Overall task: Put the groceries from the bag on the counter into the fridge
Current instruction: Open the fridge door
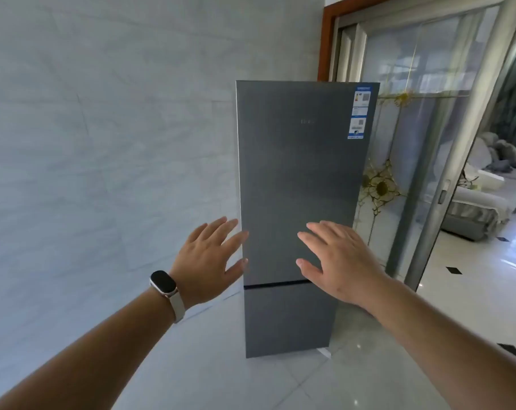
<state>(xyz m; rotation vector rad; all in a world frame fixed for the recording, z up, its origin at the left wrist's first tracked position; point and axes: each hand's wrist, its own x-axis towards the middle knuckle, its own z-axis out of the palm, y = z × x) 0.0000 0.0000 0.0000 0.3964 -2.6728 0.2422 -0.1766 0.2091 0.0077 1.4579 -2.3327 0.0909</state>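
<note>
Fridge (298, 179) doors closed, blue label stickers (359, 113) unreadable, logo blurred

Grey fridge (298, 179), blue-white sticker (359, 112), pale marbled wall (103, 128).

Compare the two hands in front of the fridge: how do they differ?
The left hand has a watch on its wrist; the right hand has a bare wrist. The left hand lines up with the left edge of the fridge, half over the wall; the right hand is wholly in front of the upper door. Both are open, fingers spread, palms toward the fridge, holding nothing. Both fridge doors are shut.
</note>
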